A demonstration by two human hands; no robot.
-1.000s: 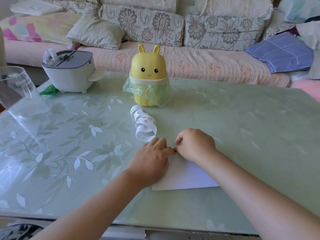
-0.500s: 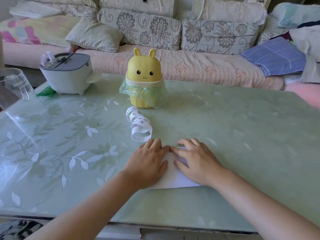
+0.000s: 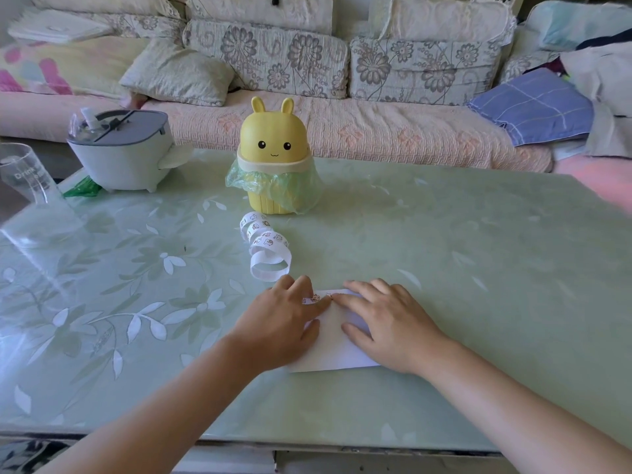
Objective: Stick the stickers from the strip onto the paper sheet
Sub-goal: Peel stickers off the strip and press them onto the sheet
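Both hands lay flat on the sheet (image 3: 337,350), which sat on the table (image 3: 478,268). The left hand (image 3: 284,323) was palm-down over the sheet's left part, its fingers (image 3: 301,289) straight, slightly spread and holding nothing. The right hand (image 3: 386,323) did the same over the sheet's right part. Their index tips nearly met at the sheet's far edge. A second earlier the right hand had been curled in a pinch at that edge; since then it had opened out flat. A short row of stickers (image 3: 316,298) showed at the far edge between the fingertips. This probably meant one had just been laid down and was being pressed flat. The strip (image 3: 265,248) lay coiled just beyond the sheet's far-left corner, near the left fingertips, though I couldn't tell if it touched them. It still showed printed stickers, so plenty of the task likely remained, and the next move would likely be back to the strip. The yellow bin (image 3: 273,155) stood farther beyond the sheet, past the strip.
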